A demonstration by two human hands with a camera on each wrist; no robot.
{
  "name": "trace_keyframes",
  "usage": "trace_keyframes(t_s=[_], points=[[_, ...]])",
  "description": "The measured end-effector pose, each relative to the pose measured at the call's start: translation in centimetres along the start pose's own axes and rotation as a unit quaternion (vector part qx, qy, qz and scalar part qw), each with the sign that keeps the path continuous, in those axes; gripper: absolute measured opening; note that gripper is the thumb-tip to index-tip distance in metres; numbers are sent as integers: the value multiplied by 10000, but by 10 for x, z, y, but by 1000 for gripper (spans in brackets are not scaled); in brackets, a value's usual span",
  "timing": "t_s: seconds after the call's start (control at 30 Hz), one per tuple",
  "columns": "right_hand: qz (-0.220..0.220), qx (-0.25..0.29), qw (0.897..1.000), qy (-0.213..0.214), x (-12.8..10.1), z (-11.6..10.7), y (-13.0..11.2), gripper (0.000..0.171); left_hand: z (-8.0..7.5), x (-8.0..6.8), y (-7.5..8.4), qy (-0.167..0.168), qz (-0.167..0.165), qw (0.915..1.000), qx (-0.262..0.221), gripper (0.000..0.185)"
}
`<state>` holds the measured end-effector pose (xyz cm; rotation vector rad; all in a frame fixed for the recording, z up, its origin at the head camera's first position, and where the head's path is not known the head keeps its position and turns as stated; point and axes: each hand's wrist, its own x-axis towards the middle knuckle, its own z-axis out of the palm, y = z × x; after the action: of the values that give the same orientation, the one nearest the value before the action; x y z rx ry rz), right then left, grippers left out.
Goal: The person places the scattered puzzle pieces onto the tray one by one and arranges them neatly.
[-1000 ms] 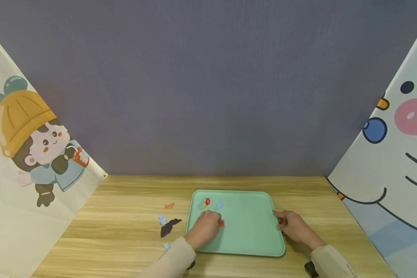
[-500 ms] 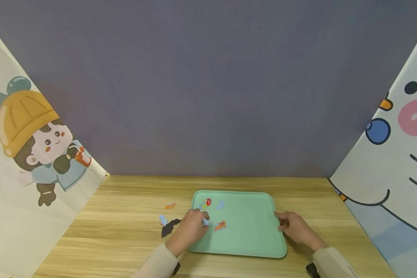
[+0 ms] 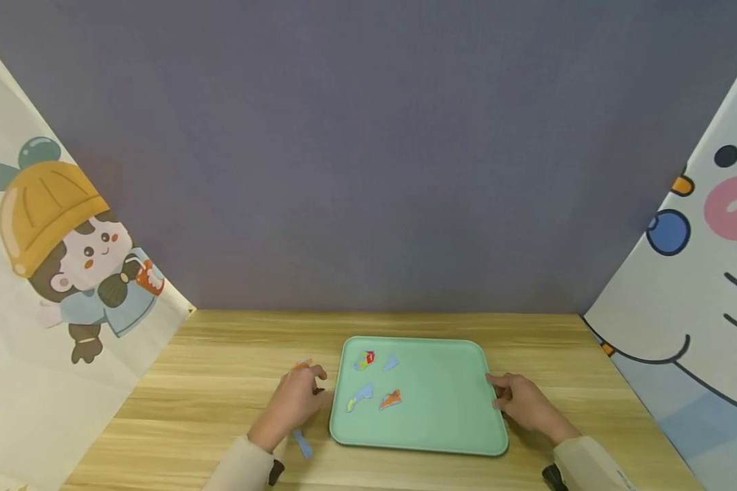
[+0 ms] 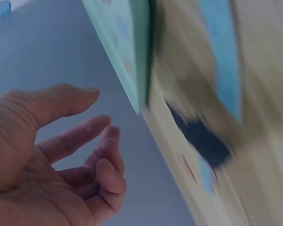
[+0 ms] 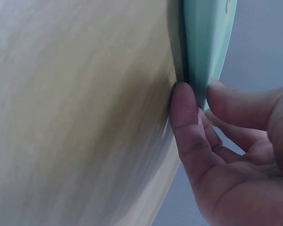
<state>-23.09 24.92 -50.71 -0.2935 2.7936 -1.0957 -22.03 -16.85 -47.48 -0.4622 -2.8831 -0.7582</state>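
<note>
A mint-green tray (image 3: 442,389) lies on the table, carrying several flat, irregular printed pieces: a red-and-yellow one (image 3: 366,359), a light blue triangle (image 3: 391,362), a curved blue-and-yellow one (image 3: 359,396) and an orange one (image 3: 390,399). My left hand (image 3: 291,404) hovers left of the tray above loose pieces, fingers loosely bent and holding nothing. In the left wrist view a dark piece (image 4: 203,139) and a light blue strip (image 4: 224,61) lie near it. My right hand (image 3: 522,401) pinches the tray's right rim (image 5: 198,52) between thumb and fingers.
An orange piece (image 3: 302,363) lies on the wooden table (image 3: 233,348), partly behind the left hand. A grey panel (image 3: 381,170) rises at the table's back edge. Cartoon-printed sheets (image 3: 92,266) stand on both sides.
My left hand has let go of the orange piece on the tray, passed the curved blue-and-yellow piece and moved left off the tray, over the loose pieces. The right hand stays on the rim.
</note>
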Motion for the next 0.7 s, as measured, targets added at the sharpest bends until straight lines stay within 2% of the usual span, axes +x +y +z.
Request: trace_keyframes(t_s=[0.17,0.3,0.4,0.5,0.7], points=[[14,-18,10000,-35,-1,0,-1,50,-13,-5,-28,-179,-623,9979,-83,27],[-30,-98,9999,-34,0,-1,-1,49,-17,-11,-45,-307,-1072,9937,-46,25],[-15,-105,9999,-19,1,0,-1,49,-16,-15,-54,-373,-1225,9918,-31,21],[12,-72,10000,-34,1,0,-1,49,-13,-15,-60,-420,-1244,9913,24,18],[50,-25,10000,-21,0,1,-1,48,-9,-8,-65,-366,-1481,9883,-95,17]])
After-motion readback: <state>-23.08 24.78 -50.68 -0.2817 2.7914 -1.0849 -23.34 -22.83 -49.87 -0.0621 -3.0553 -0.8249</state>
